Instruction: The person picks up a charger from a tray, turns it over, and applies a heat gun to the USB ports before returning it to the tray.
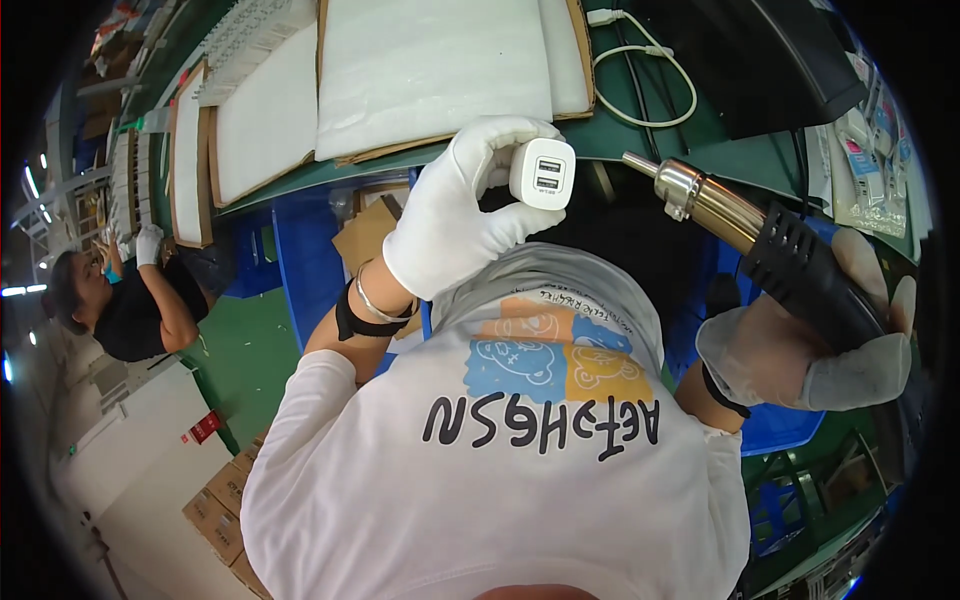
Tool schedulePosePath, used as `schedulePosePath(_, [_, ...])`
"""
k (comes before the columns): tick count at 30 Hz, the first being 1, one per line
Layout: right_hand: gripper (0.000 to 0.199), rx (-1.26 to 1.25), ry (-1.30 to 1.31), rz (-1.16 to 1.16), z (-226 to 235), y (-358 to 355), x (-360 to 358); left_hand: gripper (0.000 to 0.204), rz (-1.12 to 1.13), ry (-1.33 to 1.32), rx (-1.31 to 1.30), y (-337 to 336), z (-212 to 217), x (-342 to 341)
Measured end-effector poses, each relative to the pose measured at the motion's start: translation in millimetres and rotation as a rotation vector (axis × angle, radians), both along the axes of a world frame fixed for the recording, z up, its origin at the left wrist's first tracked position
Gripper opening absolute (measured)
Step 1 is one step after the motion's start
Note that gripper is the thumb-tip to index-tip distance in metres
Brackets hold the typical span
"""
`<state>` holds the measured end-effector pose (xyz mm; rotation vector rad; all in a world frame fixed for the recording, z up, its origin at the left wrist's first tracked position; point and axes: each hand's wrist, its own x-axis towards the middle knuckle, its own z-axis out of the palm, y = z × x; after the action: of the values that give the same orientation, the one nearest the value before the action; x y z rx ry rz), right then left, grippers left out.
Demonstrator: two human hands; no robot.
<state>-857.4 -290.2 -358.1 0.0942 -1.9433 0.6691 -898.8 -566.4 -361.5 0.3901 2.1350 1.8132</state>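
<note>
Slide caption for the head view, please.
Gloved left hand holding a white two-port charger, gloved right hand gripping a black-handled, metal-nozzled tool.

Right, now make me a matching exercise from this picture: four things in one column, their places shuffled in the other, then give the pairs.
Things
1. white two-port block
2. black tool with a metal nozzle
3. white cable
4. brown cartons

Places
a. lying in a loop on the green bench
b. held in the left hand
c. stacked at the picture's lower left
d. held in the right hand

Pairs: 1-b, 2-d, 3-a, 4-c
</note>
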Motion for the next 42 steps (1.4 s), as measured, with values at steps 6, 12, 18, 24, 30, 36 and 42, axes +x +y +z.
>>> schedulePosePath(6, [0.058,0.352,-0.012,-0.083,20.6,-16.4,0.5,0.059,0.023,-0.061,-0.007,0.7,-3.2,3.3])
schedulePosePath(12, [0.063,0.434,-0.082,-0.025,24.2,1.1,12.4,0.057,0.047,-0.073,0.002,-0.2,-4.5,3.5])
schedulePosePath(18, [0.062,0.461,-0.112,0.047,20.0,-1.0,19.8,0.057,0.052,-0.09,0.007,1.5,-6.9,4.6])
schedulePosePath(24, [0.062,0.528,-0.142,0.109,21.4,11.9,25.6,0.059,0.022,-0.118,0.108,3.1,-9.5,5.6])
schedulePosePath(30, [0.062,0.475,-0.13,0.083,19.2,7.3,26.7,0.059,0.001,-0.208,0.256,4.0,-11.8,4.9])
schedulePosePath(36, [0.061,0.295,-0.122,-0.004,10.2,3.4,22.9,0.061,0.017,-0.244,0.381,3.4,-18.0,3.8])
schedulePosePath(42, [0.086,0.193,-0.082,0.012,-4.2,23.6,25.2,0.057,-0.001,-0.301,0.436,2.4,-15.6,4.2])
